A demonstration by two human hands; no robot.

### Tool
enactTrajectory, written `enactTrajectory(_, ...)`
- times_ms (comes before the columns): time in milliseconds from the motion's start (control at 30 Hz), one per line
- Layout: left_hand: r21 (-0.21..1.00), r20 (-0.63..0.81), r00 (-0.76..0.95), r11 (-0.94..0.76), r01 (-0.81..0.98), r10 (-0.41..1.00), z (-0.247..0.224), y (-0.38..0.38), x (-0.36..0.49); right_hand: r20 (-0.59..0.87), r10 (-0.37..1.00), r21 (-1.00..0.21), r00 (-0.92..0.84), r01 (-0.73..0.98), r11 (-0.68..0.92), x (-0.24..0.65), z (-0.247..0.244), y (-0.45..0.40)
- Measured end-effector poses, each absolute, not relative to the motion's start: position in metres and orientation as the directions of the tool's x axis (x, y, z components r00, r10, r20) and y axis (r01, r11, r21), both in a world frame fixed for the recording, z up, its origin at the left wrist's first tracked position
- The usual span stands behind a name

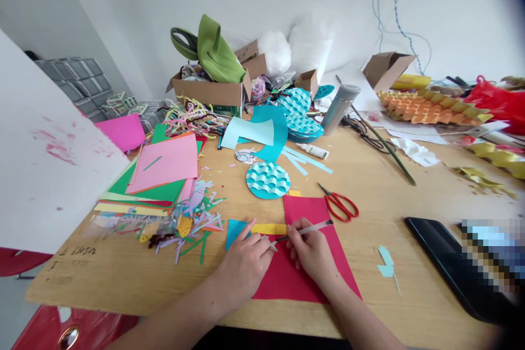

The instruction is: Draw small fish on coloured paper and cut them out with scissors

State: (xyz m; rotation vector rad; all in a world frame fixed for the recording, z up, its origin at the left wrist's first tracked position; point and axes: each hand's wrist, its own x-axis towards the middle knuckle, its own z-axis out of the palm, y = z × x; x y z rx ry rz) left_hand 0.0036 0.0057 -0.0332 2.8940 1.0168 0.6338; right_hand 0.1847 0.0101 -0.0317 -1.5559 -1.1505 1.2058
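Note:
My right hand (310, 254) grips a slim pen (320, 225) with a clear barrel and dark tip, its point just above the paper by my left fingers. My left hand (246, 260) lies on the sheets with its index finger stretched out, pressing down a yellow paper piece (268, 228). Beneath both hands is a red paper sheet (301, 279). A corner of blue paper (235, 231) shows beside the left index finger. Red-handled scissors (343, 206) rest at the upper right of the red sheet. A round teal card with wavy paper strips (268, 180) lies beyond the hands.
Stacked coloured paper (168, 164) and paper scraps (200, 229) cover the left side. A glue bottle (315, 151), a grey tumbler (340, 109) and a cardboard box (209, 90) stand or lie farther back. A black phone (447, 262) lies at right, near light-blue scraps (385, 262).

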Motion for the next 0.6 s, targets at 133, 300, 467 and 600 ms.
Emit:
enactTrajectory(133, 0.137, 0.359, 0.71, -0.787, 0.601, 0.605, -0.0329, 0.0055, 0.0039, -0.181, 0.973, -0.961, 0.144, 0.184, -0.206, 0.1857, -0.0337, 0.007)
enactTrajectory(300, 0.131, 0.369, 0.706, -0.786, 0.605, 0.605, -0.0332, 0.0053, 0.0044, -0.16, 0.975, -0.963, 0.152, 0.195, -0.188, 0.1864, -0.0369, 0.0047)
enactTrajectory(467, 0.124, 0.364, 0.709, -0.786, 0.606, 0.604, -0.0349, 0.0055, 0.0046, -0.161, 0.973, -0.965, 0.164, 0.18, -0.19, 0.1861, -0.0381, 0.0052)
enactTrajectory(600, 0.137, 0.384, 0.7, -0.787, 0.601, 0.602, -0.0348, 0.0054, 0.0045, -0.149, 0.973, -0.968, 0.176, 0.176, -0.18, 0.1849, -0.0368, 0.0056)
